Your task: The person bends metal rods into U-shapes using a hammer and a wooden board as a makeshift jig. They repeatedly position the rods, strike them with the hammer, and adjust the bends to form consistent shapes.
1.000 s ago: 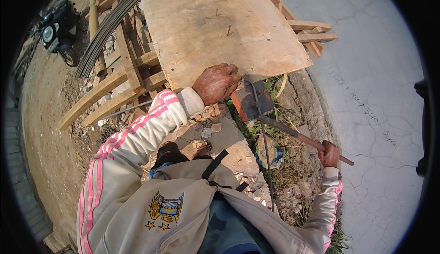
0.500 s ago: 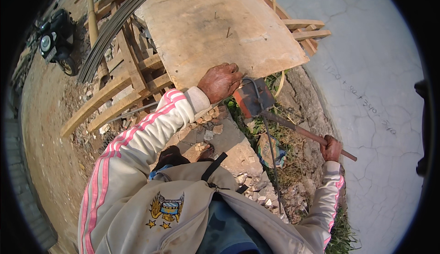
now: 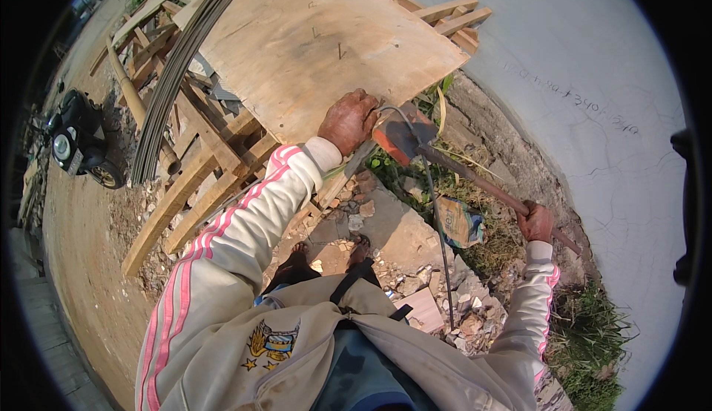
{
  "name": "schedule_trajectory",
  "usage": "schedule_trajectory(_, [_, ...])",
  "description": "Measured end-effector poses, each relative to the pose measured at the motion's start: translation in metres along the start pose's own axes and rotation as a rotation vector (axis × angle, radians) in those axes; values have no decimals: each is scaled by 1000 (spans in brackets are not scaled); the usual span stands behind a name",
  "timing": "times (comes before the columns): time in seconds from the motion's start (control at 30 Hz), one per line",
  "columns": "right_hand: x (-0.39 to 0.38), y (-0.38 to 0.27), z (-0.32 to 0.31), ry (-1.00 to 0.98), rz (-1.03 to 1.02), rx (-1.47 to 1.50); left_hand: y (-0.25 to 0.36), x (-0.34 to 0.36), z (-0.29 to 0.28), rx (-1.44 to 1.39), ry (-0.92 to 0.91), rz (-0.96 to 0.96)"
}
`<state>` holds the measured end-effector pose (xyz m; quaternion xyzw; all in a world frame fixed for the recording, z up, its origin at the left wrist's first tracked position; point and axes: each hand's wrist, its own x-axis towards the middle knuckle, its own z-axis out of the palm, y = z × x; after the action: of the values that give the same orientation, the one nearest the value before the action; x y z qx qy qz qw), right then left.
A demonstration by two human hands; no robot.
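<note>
Curled fingers of my left hand (image 3: 348, 122) grip the hooked top of a thin bent steel rod (image 3: 437, 222) beside the near edge of a plywood sheet (image 3: 311, 47); part of the hook is hidden by my fingers. A square dark-and-orange metal blade (image 3: 397, 135) lies across the rod, just right of that hand; whether my fingers also touch it I cannot tell. Its long brown handle (image 3: 482, 182) runs down to the right, where my right hand (image 3: 535, 220) is closed round it. Upright nails (image 3: 340, 51) stand in the plywood.
A lumber pile (image 3: 189, 188) with steel bars (image 3: 159, 107) and bamboo (image 3: 130, 96) lies left. A scooter (image 3: 78, 140) stands beyond. A grey cracked surface (image 3: 623, 181) is on the right. Rubble (image 3: 415, 277), weeds (image 3: 586, 337) and a crumpled bag (image 3: 460, 218) lie below; my feet stand on broken concrete.
The view has shifted, bringing both feet and more rubble into sight. My hands, the rod and the tool appear somewhat higher in view, with both hands still closed.
</note>
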<state>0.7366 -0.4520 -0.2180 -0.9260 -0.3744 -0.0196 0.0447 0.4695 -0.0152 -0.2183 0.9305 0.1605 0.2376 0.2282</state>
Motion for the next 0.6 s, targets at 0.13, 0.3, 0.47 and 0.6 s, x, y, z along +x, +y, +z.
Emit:
schedule_trajectory(0.13, [-66,-34,6,86,155,-39,0,0,-1,-16,6,-2])
schedule_trajectory(0.3, [-98,-66,-18,104,232,-149,-5,0,2,-50,25,36])
schedule_trajectory(0.47, [-105,-93,-57,-93,283,-76,-14,3,8,-77,28,32])
schedule_trajectory(0.6, [-125,-126,-67,-153,375,-19,-16,5,12,-76,39,31])
